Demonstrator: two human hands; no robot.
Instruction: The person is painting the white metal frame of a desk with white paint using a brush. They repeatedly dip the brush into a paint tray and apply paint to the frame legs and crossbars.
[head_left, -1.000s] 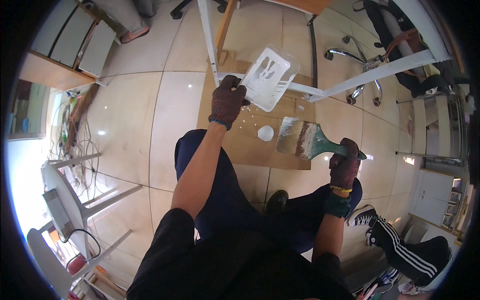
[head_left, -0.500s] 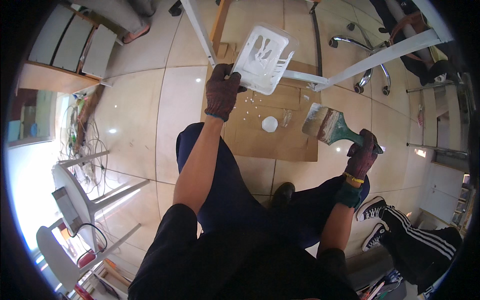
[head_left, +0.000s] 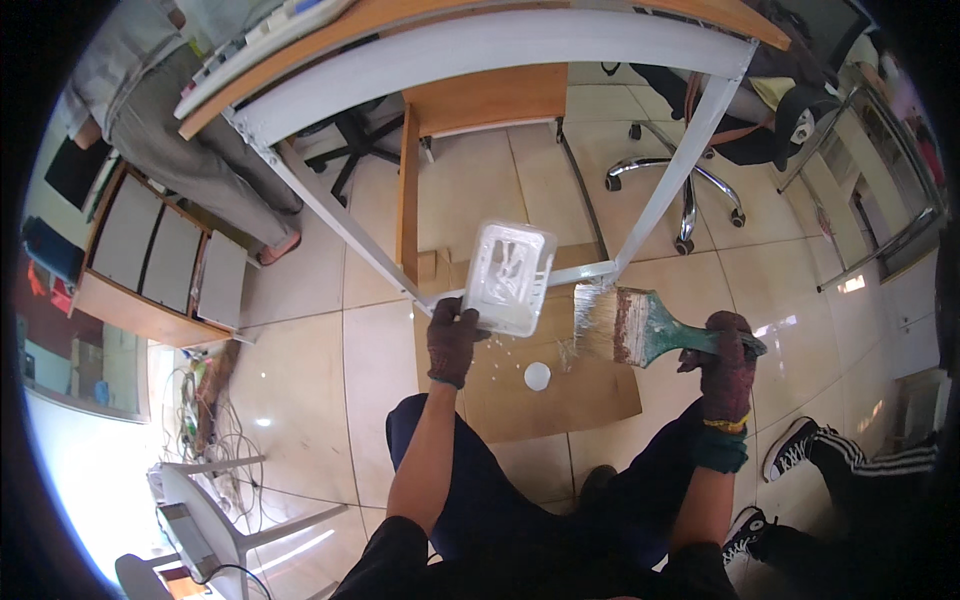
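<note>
Above cardboard (head_left: 500, 405), the curled left hand (head_left: 452, 347) grips a white-streaked tray (head_left: 508, 280) over the far edge; the closed right hand (head_left: 728, 370) holds a brush (head_left: 640, 325) across the right edge. The frame (head_left: 690, 160) appears white, any remaining painting unclear.

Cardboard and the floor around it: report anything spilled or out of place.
White specks dot the cardboard near the tray, probably drips. A round white thing lies there too; I can't tell whether it's a lid or a spill. Far left, cables lie tangled on the floor, which looks untidy.
</note>
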